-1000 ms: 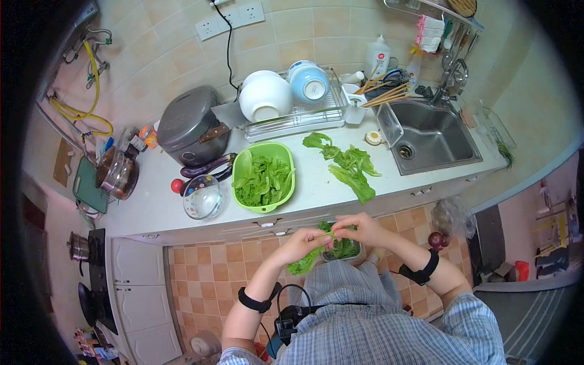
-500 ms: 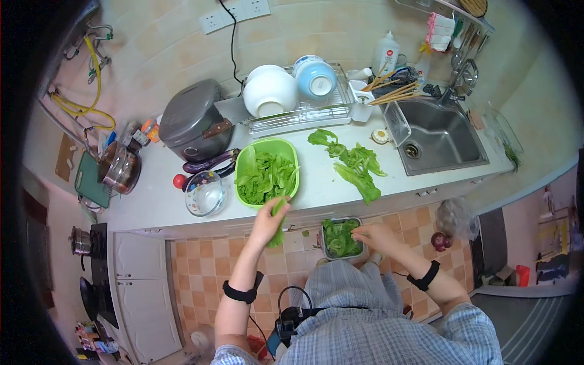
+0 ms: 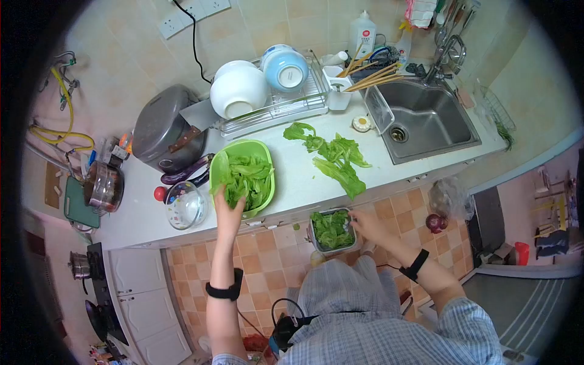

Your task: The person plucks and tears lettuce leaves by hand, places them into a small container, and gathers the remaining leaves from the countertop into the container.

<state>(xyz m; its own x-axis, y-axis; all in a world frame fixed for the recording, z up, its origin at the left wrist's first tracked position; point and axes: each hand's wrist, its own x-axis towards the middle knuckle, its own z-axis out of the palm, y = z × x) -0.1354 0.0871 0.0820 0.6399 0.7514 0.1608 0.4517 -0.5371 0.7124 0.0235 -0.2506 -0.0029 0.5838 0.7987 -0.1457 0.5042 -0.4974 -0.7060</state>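
My left hand reaches over the near rim of a green plastic basin on the counter. Its thumb and fingers close around a lettuce leaf, and more torn lettuce fills the basin. Below the counter edge, my right hand is at the right rim of a small bin holding green leaf scraps. The right fingertips are bent together; whatever is between them cannot be made out. Loose lettuce leaves lie on the counter right of the basin.
A glass bowl, a tomato and eggplants sit left of the basin. Behind are a rice cooker, a cleaver and a dish rack with bowls. The sink is at right.
My left hand has moved from beside the basin's front, where a leaf hung from it, into the basin. My right hand has shifted to the bin's rim. The view has shifted too.
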